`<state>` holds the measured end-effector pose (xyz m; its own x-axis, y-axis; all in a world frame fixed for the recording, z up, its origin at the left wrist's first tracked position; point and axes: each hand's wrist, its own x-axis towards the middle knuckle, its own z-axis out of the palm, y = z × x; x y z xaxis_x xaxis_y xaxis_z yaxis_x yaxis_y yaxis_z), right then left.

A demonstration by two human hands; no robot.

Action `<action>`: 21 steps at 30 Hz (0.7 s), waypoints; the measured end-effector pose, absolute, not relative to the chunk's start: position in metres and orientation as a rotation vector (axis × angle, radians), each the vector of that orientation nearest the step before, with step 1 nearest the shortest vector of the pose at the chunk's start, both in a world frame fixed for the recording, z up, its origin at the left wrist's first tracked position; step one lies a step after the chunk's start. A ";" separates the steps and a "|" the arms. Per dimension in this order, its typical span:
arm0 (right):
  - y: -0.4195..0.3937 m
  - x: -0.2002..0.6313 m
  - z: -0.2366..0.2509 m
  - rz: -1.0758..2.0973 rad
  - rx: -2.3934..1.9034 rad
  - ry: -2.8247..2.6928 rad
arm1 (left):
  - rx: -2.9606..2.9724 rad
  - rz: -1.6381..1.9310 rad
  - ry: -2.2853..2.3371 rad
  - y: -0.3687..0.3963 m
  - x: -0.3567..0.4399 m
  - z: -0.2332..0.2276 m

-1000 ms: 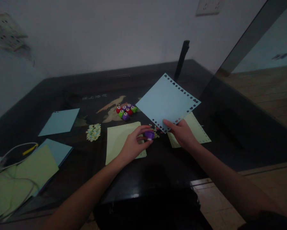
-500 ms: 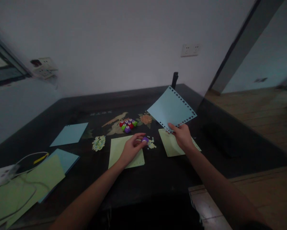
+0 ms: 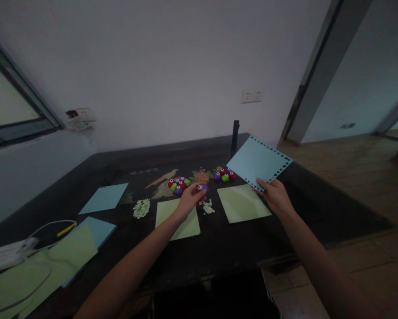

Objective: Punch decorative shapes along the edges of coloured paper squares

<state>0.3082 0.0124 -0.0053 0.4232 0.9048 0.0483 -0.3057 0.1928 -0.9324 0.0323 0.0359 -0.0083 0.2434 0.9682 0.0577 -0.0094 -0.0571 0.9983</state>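
Note:
My left hand [image 3: 189,200] holds a small purple paper punch [image 3: 202,187] just above the dark table [image 3: 215,243], over the top of a light green sheet [image 3: 179,220]. My right hand [image 3: 276,195] grips a light blue sheet [image 3: 259,163] by its near corner and holds it lifted at the right; punched shapes run along two of its edges. A second green sheet [image 3: 242,203] lies flat between my hands. A cluster of coloured punches [image 3: 179,184] sits just beyond my left hand, and a smaller group of punches [image 3: 224,175] lies beside the blue sheet.
Paper scraps lie in a pile [image 3: 141,208] and a smaller heap [image 3: 207,207]. More blue sheets [image 3: 103,198] and green paper [image 3: 66,254] cover the left side, with a white power strip and cable [image 3: 6,254]. A black post [image 3: 234,131] stands at the table's back edge.
The view has tilted up and back. My right hand has carried the blue sheet to the right, uncovering the smaller punch group. My left hand has lifted the purple punch toward the cluster.

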 end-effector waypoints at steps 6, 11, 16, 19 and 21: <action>-0.004 0.322 -0.025 0.947 -1.056 -0.641 | 1.474 1.054 0.997 0.074 0.063 -0.021; -0.008 0.321 -0.037 0.940 -1.078 -0.593 | 1.723 1.030 1.080 0.103 0.075 -0.034; -0.009 0.323 -0.041 0.954 -1.105 -0.600 | 1.922 0.948 1.257 0.136 0.080 -0.040; -0.010 0.325 -0.043 0.956 -1.120 -0.585 | 1.925 0.858 1.429 0.159 0.083 -0.047; -0.011 0.327 -0.045 0.939 -1.127 -0.593 | 1.933 0.827 1.486 0.173 0.084 -0.052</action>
<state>0.3268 -0.0110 -0.0445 0.5017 0.8634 -0.0525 -0.3233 0.1309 -0.9372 0.0842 0.1728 -0.0525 0.1958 0.9714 0.1345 0.6262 -0.2294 0.7452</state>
